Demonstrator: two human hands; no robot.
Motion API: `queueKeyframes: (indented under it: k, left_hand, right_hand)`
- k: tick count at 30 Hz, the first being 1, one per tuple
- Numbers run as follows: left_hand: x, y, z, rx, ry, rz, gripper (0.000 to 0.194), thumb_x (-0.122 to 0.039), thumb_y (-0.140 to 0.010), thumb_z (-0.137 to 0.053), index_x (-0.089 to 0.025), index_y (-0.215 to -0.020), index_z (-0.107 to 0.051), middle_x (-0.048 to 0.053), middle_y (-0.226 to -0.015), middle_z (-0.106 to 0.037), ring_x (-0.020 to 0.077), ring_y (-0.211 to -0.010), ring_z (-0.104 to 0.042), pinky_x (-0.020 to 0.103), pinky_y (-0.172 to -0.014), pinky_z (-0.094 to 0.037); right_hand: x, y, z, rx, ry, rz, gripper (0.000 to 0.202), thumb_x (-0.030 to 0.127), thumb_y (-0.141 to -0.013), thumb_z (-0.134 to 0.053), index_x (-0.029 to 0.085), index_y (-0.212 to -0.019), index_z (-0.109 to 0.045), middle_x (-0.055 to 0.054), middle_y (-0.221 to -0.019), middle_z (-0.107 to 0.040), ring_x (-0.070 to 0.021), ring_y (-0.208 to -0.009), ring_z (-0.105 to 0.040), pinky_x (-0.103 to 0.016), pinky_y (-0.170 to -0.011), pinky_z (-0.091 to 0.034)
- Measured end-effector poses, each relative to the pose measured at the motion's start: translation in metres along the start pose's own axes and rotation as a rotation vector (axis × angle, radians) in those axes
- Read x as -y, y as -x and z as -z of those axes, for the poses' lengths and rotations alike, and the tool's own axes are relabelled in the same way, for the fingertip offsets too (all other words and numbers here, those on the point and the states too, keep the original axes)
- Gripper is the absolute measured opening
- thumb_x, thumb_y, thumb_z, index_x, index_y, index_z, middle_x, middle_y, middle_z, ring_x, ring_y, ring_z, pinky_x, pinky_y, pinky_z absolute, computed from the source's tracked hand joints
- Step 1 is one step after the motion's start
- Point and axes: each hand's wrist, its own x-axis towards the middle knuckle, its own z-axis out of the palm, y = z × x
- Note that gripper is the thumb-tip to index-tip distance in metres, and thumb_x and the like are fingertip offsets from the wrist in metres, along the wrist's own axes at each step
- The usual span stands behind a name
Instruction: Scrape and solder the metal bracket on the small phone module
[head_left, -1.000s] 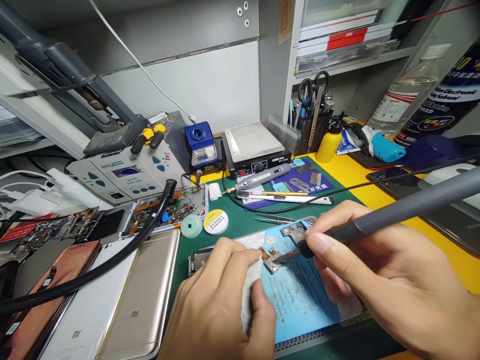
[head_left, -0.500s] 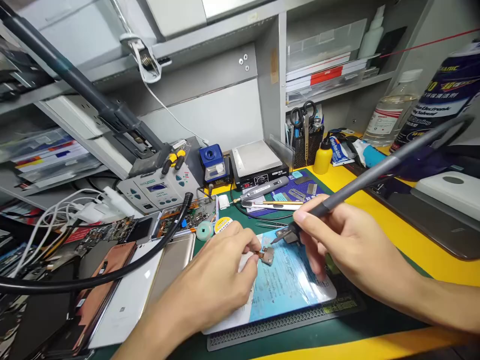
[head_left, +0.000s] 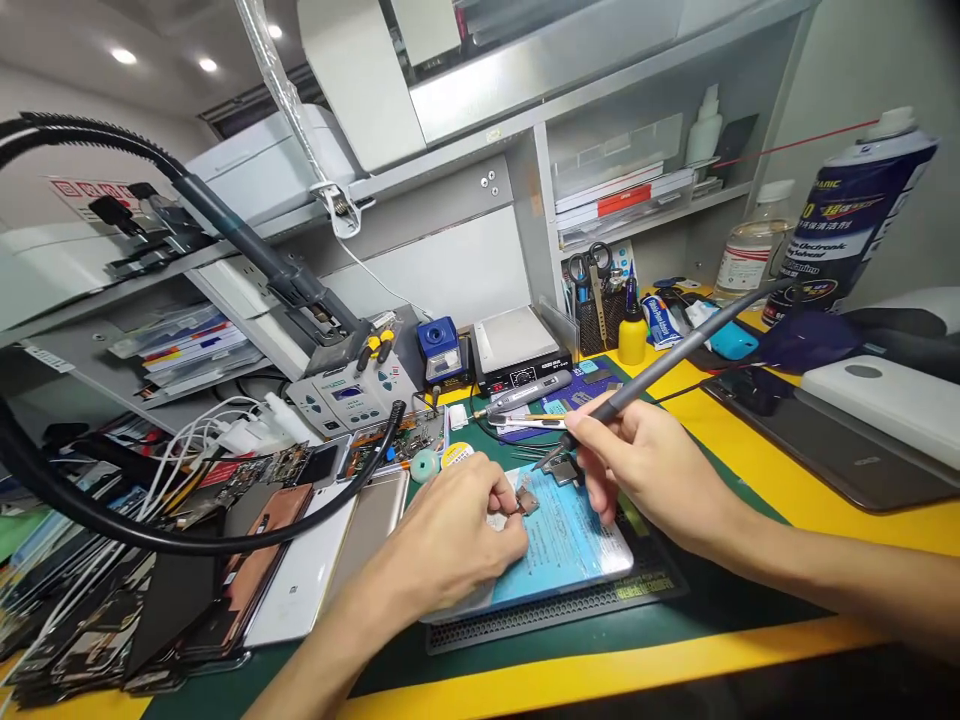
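My left hand [head_left: 469, 525] is closed in a pinch on a small metal phone part with a copper-coloured flex [head_left: 528, 499], just above a blue and white sheet-like pad [head_left: 559, 550]. Between the fingers and thumb of my right hand [head_left: 637, 455] is a long grey pen-shaped tool [head_left: 667, 345], held like a pencil. Its dark pointed tip is a little beyond the phone part and apart from it. A small dark block-shaped piece [head_left: 564, 472] lies on the pad close to my right fingers.
Phone shells [head_left: 300, 570] and boards fill the left side, under a thick black hose [head_left: 225, 545]. A control station [head_left: 352, 395], a hot plate [head_left: 521, 340] and a yellow bottle [head_left: 632, 335] stand behind. A dark phone [head_left: 795, 440] lies right.
The view has tilted upward and drawn back. The tool tip has lifted slightly away from the phone part, while my left hand keeps its pinch.
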Motion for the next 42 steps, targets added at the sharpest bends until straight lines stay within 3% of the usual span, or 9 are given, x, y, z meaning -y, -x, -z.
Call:
queueKeyframes:
  k: [8,16,27,31,36,42]
  left_hand:
    - [-0.008,0.007,0.004,-0.032,0.006,0.037,0.007,-0.018,-0.074,-0.058,-0.022,-0.079,-0.060,-0.004,-0.070,-0.056,0.0164,-0.068,-0.052,0.028,-0.062,-0.034]
    - [-0.006,0.010,0.001,-0.040,0.094,0.092,0.005,-0.025,-0.080,-0.059,-0.021,-0.079,-0.062,-0.006,-0.059,-0.053,0.0130,-0.055,-0.048,0.026,-0.055,-0.033]
    - [-0.002,0.010,-0.002,-0.057,0.217,0.126,0.011,-0.028,-0.085,-0.058,-0.020,-0.079,-0.064,-0.006,-0.058,-0.053,0.0121,-0.053,-0.047,0.025,-0.052,-0.034]
    - [0.001,0.009,-0.007,-0.114,0.230,0.125,0.012,-0.027,-0.085,-0.058,-0.019,-0.092,-0.064,-0.005,-0.064,-0.056,0.0135,-0.059,-0.053,0.025,-0.056,-0.038]
    - [0.000,0.010,-0.011,-0.158,0.202,0.113,0.034,-0.021,-0.085,-0.055,-0.017,-0.118,-0.065,-0.002,-0.074,-0.063,0.0150,-0.065,-0.057,0.027,-0.063,-0.042]
    - [-0.002,0.011,-0.014,-0.155,0.146,0.125,0.020,-0.022,-0.085,-0.057,-0.019,-0.092,-0.076,0.001,-0.073,-0.065,0.0172,-0.069,-0.057,0.029,-0.063,-0.039]
  right_hand:
    - [0.000,-0.003,0.002,0.006,-0.028,0.004,0.040,0.044,-0.097,-0.062,0.021,-0.065,-0.053,0.003,-0.038,-0.057,-0.0117,-0.029,-0.051,-0.021,-0.031,-0.044]
    - [0.002,-0.004,0.000,0.022,-0.100,0.026,0.027,0.043,-0.090,-0.074,0.019,-0.093,-0.065,0.002,-0.066,-0.070,-0.0097,-0.035,-0.055,-0.021,-0.030,-0.048]
    - [0.004,-0.003,0.000,0.040,-0.108,0.004,0.025,0.041,-0.088,-0.077,0.019,-0.089,-0.065,0.002,-0.064,-0.070,-0.0095,-0.036,-0.056,-0.018,-0.030,-0.046]
    - [0.003,-0.003,-0.001,0.047,-0.103,0.005,0.021,0.038,-0.090,-0.074,0.019,-0.091,-0.065,0.002,-0.065,-0.070,-0.0091,-0.036,-0.056,-0.018,-0.030,-0.046]
    - [0.004,-0.003,-0.001,0.055,-0.102,0.004,0.023,0.039,-0.090,-0.074,0.019,-0.090,-0.065,0.001,-0.066,-0.071,-0.0092,-0.036,-0.057,-0.018,-0.030,-0.046]
    - [0.005,-0.002,-0.001,0.048,-0.112,0.005,0.023,0.039,-0.089,-0.075,0.019,-0.090,-0.064,0.002,-0.065,-0.070,-0.0091,-0.036,-0.056,-0.017,-0.029,-0.045]
